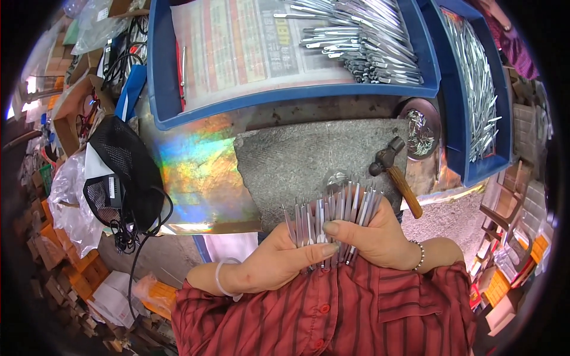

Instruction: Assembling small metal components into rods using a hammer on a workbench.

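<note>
The person wore a red shirt (267, 323) with dark stripes down its front. Nearest the left grip (282, 255), a smooth, pale, translucent bangle (219, 277) circled the wrist; just behind the right grip (380, 240) sat a bracelet (422, 256) of small round beads, dark and light. Both were ungloved. Below and between them, round red buttons (325, 308) ran down the placket, and below the right one lay a striped patch pocket (408, 299). Matching sleeves (445, 293) ended well behind each grip.

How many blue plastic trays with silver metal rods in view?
2. A wide blue plastic tray is at top centre, beyond the rough grey slab; a narrower blue plastic tray is at upper right. Others may be hidden.
</note>
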The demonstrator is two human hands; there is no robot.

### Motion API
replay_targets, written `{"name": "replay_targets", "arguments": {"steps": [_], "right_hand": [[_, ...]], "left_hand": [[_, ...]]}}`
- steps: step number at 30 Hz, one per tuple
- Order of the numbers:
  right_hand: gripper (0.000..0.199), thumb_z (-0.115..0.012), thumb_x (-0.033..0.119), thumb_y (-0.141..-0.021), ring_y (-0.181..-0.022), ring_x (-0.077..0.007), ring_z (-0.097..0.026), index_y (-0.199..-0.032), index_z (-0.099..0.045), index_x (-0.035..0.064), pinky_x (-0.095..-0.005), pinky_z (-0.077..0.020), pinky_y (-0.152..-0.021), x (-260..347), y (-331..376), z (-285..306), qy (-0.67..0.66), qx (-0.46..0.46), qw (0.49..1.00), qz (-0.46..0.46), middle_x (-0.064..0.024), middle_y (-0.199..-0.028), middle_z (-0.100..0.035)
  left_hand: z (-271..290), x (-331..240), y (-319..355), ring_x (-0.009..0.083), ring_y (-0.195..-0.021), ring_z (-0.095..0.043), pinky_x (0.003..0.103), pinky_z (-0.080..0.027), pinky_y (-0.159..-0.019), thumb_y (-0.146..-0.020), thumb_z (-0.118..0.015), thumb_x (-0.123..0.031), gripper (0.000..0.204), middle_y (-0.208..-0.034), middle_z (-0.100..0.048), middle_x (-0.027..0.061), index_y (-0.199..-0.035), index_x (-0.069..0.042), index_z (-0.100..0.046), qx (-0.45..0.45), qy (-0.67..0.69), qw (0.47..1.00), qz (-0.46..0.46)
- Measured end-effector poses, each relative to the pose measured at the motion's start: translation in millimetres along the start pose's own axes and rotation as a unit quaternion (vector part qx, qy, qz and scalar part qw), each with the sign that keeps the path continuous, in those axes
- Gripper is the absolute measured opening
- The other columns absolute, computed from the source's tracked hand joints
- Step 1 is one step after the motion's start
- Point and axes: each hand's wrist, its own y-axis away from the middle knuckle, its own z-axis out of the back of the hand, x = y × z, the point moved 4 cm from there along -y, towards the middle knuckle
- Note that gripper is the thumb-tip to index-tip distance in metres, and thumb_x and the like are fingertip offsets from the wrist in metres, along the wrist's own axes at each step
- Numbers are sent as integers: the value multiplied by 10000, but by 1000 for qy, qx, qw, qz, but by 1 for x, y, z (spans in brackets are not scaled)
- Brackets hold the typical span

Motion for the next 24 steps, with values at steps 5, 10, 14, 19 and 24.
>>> {"name": "replay_targets", "arguments": {"steps": [5, 10, 14, 19, 24], "right_hand": [[217, -634, 29, -812, -840, -92, -581, -1018, -568, 1, -252, -474, -748, -1, -2, 2, 24, -11, 1000, 17, -37, -919, -623], [209, -633, 34, -816, -834, -85, -575, -1013, -570, 2, -247, -470, -743, -3, 1, 3, 18, -27, 999, 10, -29, -916, -619], [208, -640, 41, -813, -823, -81, -571, -1007, -575, 6, -242, -466, -734, -4, 0, 2, 47, -32, 998, -1, -24, -911, -617], [210, -653, 53, -805, -805, -74, -564, -996, -575, 15, -239, -461, -724, -6, 0, 0, 86, -40, 995, -23, -17, -904, -615], [136, -617, 68, -840, -744, -32, -526, -963, -579, 26, -213, -441, -638, -7, -1, -8, 79, -44, 996, -5, 23, -837, -596]], "left_hand": [[2, 2, -1, 115, -1066, -506, 278, -407, -920, -897, -531, -33, 338, -1163, -536, 31, -1230, -20, -469, -6, 26, 999, -22], [3, 5, -1, 116, -1043, -520, 273, -430, -897, -894, -534, -34, 351, -1145, -538, 38, -1237, -24, -455, -4, 59, 998, 10], [7, 8, 0, 110, -1016, -531, 270, -447, -868, -889, -544, -40, 370, -1123, -542, 38, -1245, -31, -443, -18, 83, 996, 30], [14, 14, 4, 111, -1004, -536, 276, -451, -860, -888, -547, -44, 371, -1120, -543, 35, -1244, -38, -446, 0, 104, 994, 41], [16, 14, 6, 109, -996, -538, 277, -454, -849, -888, -549, -52, 355, -1107, -548, 28, -1231, -41, -457, -3, 119, 992, 36]]}}
